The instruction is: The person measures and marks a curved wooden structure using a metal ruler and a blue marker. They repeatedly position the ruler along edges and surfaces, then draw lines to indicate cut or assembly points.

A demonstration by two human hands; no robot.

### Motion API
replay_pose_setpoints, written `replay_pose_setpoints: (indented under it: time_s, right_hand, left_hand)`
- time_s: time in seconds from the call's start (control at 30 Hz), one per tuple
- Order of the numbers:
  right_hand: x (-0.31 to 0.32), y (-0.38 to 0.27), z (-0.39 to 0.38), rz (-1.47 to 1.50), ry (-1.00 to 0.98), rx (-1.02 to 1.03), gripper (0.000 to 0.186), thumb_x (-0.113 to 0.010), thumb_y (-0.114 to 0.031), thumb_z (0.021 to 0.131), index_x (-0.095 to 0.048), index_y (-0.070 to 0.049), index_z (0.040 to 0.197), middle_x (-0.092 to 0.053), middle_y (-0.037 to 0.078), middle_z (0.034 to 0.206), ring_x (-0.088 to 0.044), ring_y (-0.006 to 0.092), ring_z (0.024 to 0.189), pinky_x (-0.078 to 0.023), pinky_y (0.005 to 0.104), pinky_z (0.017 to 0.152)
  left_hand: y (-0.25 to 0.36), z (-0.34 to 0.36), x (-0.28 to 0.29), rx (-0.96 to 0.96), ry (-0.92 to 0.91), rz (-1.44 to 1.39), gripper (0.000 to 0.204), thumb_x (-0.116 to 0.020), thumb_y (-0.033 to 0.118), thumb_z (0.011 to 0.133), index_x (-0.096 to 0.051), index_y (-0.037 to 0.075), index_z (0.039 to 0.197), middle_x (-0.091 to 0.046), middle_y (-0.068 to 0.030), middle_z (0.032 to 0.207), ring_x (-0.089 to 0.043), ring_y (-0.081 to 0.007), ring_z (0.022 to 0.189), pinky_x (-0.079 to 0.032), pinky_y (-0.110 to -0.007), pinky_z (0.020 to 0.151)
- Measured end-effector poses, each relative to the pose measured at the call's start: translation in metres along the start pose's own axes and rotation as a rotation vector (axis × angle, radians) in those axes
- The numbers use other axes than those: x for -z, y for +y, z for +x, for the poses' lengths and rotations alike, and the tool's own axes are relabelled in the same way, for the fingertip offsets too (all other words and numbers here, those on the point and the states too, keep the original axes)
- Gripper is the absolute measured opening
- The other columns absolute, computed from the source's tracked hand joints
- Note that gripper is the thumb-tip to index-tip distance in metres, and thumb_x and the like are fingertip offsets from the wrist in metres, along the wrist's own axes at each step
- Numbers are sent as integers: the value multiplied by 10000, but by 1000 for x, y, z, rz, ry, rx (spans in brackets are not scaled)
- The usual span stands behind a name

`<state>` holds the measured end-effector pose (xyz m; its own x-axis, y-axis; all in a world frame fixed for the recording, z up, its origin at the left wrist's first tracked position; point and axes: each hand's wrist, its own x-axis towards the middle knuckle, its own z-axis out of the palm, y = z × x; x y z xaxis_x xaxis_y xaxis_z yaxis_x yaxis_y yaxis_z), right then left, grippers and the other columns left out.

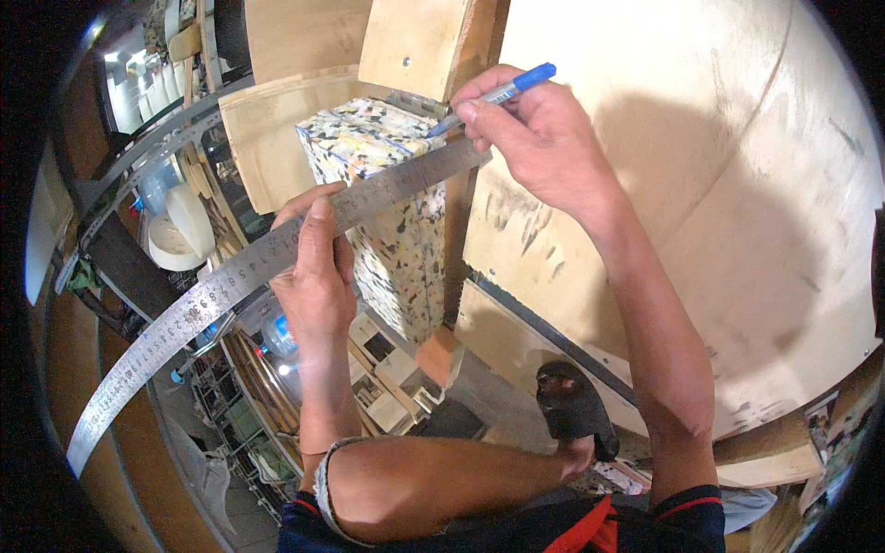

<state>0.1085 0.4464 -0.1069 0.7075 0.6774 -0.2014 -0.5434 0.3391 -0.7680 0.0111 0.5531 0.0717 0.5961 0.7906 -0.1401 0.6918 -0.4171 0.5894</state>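
Observation:
A long steel ruler (249, 270) slants from the lower left up to a block of speckled foam (396, 258). My left hand (318, 263) grips the ruler near its middle, thumb on top and fingers beneath. Between the thumb and fingers of my right hand (530, 138) is a blue-capped marker pen (505, 92), its tip at the foam's top face close to the back right edge. The ruler's far end passes just under my right fingertips. A blue line runs along part of the foam's top edge.
Plywood panels (332, 37) stand behind the foam; a large plywood sheet (701, 212) fills the right. Below are my bare knee (396, 484) and a foot in a black shoe (576, 410). Wood strips, a white round container (180, 235) and a water bottle (278, 336) lie at left.

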Motion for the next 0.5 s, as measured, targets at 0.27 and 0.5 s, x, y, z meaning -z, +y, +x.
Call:
replay_pose_setpoints:
  time_s: [0.27,0.5]
  right_hand:
    - [0,13,6,10,7,45,187,-623,-189,941,-672,-10,961,-617,16,700,-546,93,632,-432,268,550]
    - [-1,11,5,-14,19,48,191,-631,-190,931,-690,-9,943,-637,22,693,-570,95,626,-457,268,554]
  left_hand:
    - [2,1,0,27,5,-47,214,-588,186,994,-665,-2,1061,-456,68,614,-325,-13,447,-231,-203,391]
    - [2,1,-1,40,11,-49,209,-600,186,990,-666,0,1059,-444,75,618,-310,-3,453,-228,-195,398]
